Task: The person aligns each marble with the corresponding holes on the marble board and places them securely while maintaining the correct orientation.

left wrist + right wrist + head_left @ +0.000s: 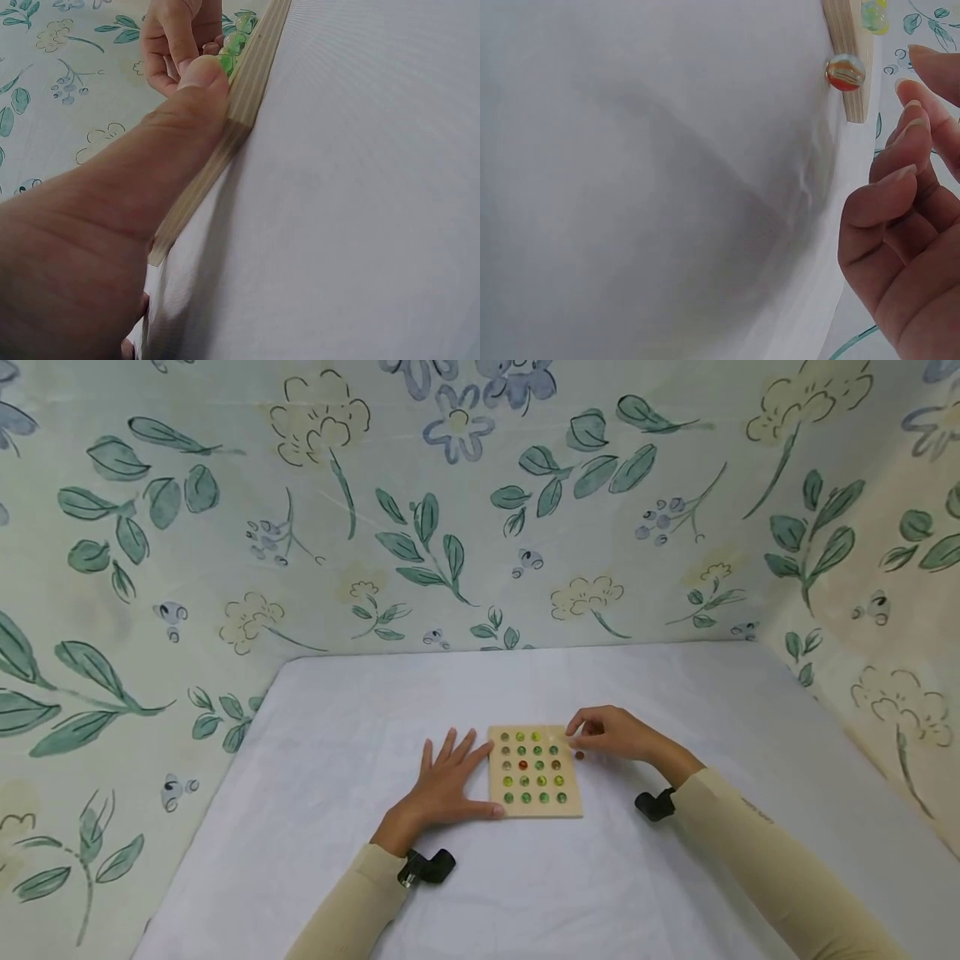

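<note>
A square wooden board [536, 810] lies on the cloth with rows of glass marbles in its hollows, mostly green and yellow, plus some brownish ones and a red marble [522, 765]. My left hand [442, 785] is spread along the board's left side, its thumb on the near left corner and its index fingertip at the left edge. My right hand [615, 732] hovers at the far right corner, fingers bent, thumb and index finger apart with nothing visible between them. A loose clear marble with orange-red swirls [845, 73] lies on the cloth against the board's right side, just below this hand.
A white cloth [360, 710] covers the table. Behind it and at both sides hangs a flower-patterned curtain [465, 527]. Dark wrist cameras [431, 866] are strapped over both beige sleeves [765, 852].
</note>
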A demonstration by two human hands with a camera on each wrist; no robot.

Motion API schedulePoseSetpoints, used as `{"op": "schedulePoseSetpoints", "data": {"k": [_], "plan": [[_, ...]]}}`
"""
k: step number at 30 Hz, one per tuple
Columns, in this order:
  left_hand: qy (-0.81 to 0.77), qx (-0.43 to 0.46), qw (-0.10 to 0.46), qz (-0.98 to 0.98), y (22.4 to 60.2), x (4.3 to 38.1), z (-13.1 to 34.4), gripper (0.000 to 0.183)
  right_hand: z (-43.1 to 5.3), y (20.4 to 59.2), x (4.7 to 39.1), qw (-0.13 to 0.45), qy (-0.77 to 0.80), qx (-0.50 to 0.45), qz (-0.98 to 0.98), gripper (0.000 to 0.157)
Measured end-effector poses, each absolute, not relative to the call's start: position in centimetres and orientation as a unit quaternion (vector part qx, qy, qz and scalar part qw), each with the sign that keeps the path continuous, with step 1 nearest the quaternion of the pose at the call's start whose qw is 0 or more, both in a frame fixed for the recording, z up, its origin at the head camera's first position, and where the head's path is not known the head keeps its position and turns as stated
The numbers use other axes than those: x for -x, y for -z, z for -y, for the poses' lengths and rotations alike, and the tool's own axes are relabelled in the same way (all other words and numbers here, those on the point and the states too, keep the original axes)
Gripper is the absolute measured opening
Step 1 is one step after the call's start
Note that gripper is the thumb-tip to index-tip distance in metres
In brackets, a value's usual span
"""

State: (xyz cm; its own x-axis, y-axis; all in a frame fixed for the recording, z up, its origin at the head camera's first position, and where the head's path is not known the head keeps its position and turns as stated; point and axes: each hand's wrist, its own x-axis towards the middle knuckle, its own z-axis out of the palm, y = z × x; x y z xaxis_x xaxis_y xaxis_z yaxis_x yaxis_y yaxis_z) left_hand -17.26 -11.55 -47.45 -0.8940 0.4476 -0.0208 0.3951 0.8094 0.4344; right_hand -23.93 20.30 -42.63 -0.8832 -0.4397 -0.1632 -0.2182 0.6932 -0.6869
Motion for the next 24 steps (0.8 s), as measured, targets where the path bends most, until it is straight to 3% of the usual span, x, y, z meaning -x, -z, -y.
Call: {"op": "schedulePoseSetpoints", "data": {"k": [24], "plan": [[-0.197,-0.221,0.055,-0.954,47.8,17.4,11.5,0.106,-21.1,42.8,22.8,0.152,0.349,0.19,-0.905,0.016]]}}
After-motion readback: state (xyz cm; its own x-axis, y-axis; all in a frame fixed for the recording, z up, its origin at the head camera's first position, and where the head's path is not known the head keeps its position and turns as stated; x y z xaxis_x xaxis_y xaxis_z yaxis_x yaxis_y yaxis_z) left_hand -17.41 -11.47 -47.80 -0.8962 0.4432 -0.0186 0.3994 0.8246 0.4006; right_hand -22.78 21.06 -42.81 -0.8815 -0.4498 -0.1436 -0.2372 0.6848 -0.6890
